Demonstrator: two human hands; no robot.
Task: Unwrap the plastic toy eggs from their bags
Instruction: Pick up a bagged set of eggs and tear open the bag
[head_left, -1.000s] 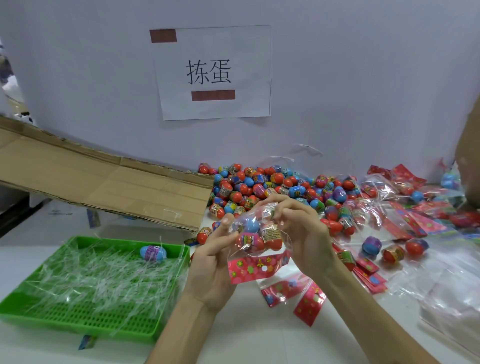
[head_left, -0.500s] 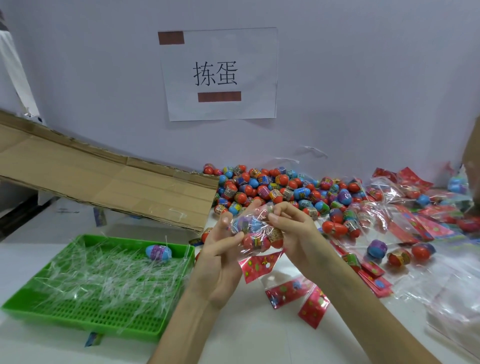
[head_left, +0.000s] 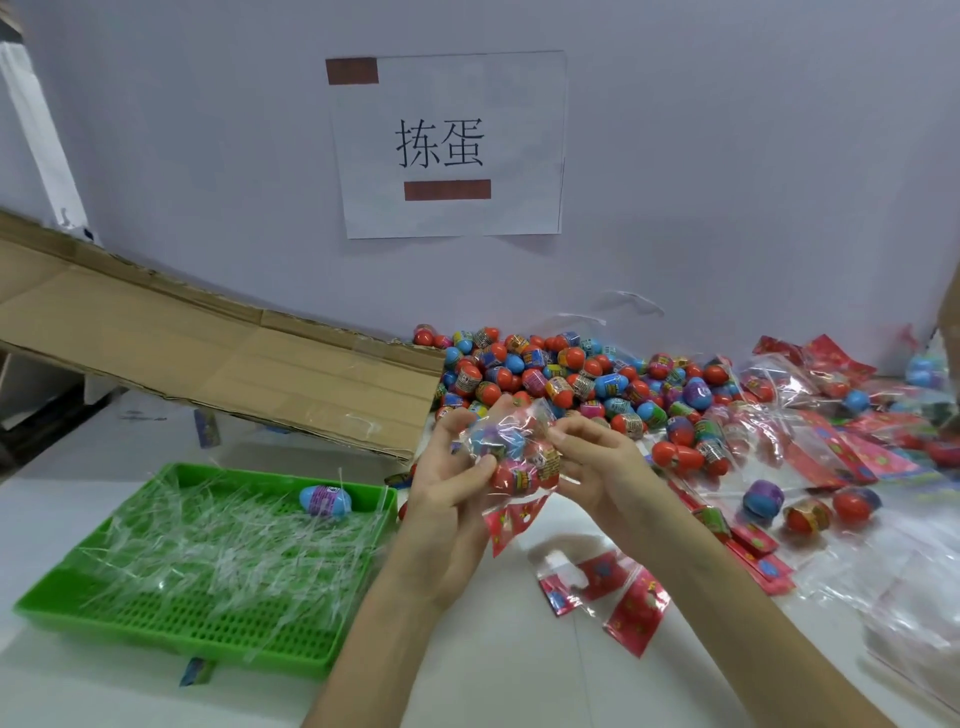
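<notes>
Between both hands, above the white table, I hold a clear plastic bag of toy eggs (head_left: 511, 449) with a red printed header hanging below it. My left hand (head_left: 452, 499) grips the bag's left side, thumb pressed on its front. My right hand (head_left: 597, 467) pinches the bag's right upper edge with curled fingers. Several red, blue and purple eggs show through the plastic. A big pile of loose eggs (head_left: 566, 379) lies behind my hands against the wall.
A green slotted tray (head_left: 171, 623) at the left holds clear plastic strips and one blue egg (head_left: 326, 501). A flattened cardboard sheet (head_left: 208, 358) slopes behind it. Unopened red-header bags (head_left: 831, 431), loose eggs and torn red headers (head_left: 613, 592) cover the right. A paper sign (head_left: 449, 145) hangs on the wall.
Both hands have lifted the bag slightly and drawn its sides apart. The red header now hangs lower and more folded under the bag.
</notes>
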